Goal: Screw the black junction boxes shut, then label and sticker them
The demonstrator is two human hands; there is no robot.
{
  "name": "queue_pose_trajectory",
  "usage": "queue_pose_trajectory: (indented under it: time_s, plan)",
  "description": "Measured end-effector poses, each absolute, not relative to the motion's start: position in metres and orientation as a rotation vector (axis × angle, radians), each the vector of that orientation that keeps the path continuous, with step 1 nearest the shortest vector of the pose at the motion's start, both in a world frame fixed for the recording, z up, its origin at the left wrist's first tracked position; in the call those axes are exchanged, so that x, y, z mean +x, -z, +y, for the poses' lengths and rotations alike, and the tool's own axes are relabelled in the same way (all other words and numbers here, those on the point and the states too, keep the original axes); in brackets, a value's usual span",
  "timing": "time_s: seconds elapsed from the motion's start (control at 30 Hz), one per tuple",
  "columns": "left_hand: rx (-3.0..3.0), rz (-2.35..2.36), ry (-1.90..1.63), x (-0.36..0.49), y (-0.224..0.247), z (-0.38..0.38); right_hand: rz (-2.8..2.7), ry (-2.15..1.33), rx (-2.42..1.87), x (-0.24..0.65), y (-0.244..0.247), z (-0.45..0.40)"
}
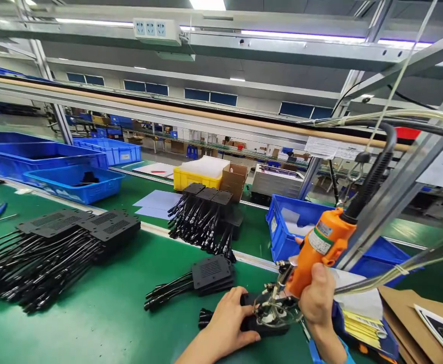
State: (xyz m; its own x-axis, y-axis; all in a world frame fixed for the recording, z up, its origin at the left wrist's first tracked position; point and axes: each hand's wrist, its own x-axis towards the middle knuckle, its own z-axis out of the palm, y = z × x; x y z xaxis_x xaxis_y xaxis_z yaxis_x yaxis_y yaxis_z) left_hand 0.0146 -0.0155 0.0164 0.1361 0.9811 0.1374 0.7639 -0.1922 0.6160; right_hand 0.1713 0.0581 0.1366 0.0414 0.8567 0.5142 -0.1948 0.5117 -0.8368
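Note:
My right hand (317, 293) is wrapped round an orange power screwdriver (312, 253), which hangs tilted from a black hose and a cord. Its lower end points down over a black plastic box (278, 329) on the green bench. Thin clear tubing (276, 313) and wires loop around that end, so the tip's contact with the box is hard to make out. My left hand (231, 318) grips the box from the left, thumb and fingers on either side. Black cable ends (205, 318) show beside my left wrist.
Finished-looking black boxes with cables lie stacked nearby (211, 273), at the left (111, 225) and farther back (206, 194). Blue bins (73, 184) stand at left, another blue bin (278, 227) at right. A metal post (380, 202) rises close by the screwdriver; cardboard (403, 313) lies right.

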Motion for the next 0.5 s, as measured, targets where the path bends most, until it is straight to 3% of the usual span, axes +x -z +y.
queue_pose_trajectory:
  time_s: [0.5]
  plan:
    - [1.966,1.645,-0.695,0.016,-0.021,-0.014,-1.309,-0.948,-0.619,0.168,-0.117,0.037]
